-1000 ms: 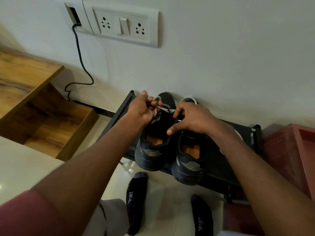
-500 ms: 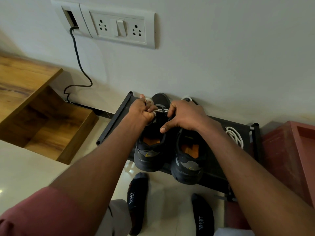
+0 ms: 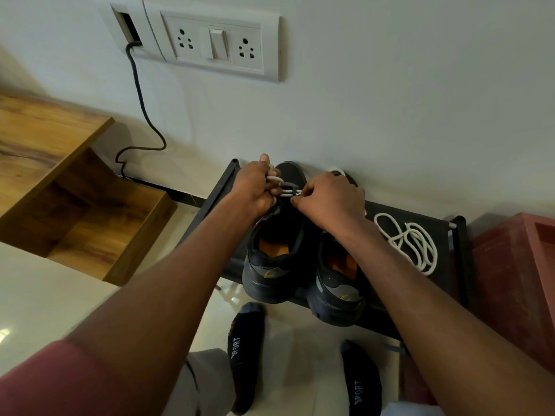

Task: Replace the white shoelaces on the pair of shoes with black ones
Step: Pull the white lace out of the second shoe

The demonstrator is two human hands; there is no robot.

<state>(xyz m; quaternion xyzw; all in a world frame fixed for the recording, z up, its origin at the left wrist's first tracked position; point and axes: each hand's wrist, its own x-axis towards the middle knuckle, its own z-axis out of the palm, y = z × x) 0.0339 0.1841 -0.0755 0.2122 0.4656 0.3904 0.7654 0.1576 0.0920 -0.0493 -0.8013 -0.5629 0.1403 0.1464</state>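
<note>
1. Head view: 2 dark shoes stand side by side on a black rack [image 3: 420,223] against the wall, toes toward the wall, heels hanging over the front edge.
2. The left shoe [image 3: 274,265] carries a white lace [image 3: 286,192] across its upper eyelets; both hands work at that spot.
3. The left hand [image 3: 255,190] is curled tight around a loop of the white lace at the shoe's left side.
4. The right hand [image 3: 330,202] pinches the same lace between thumb and forefinger at the shoe's right side, its other fingers folded under.
5. The right shoe [image 3: 338,283] sits just beside the left one, partly covered by the right wrist.
6. A loose white lace [image 3: 410,241] lies coiled on the rack, to the right of the shoes.
7. 2 feet in dark socks [image 3: 244,352] stand on the pale floor below the rack.
8. A wall socket panel [image 3: 216,45] hangs above, with a dark cable [image 3: 141,100] running down from it.
</note>
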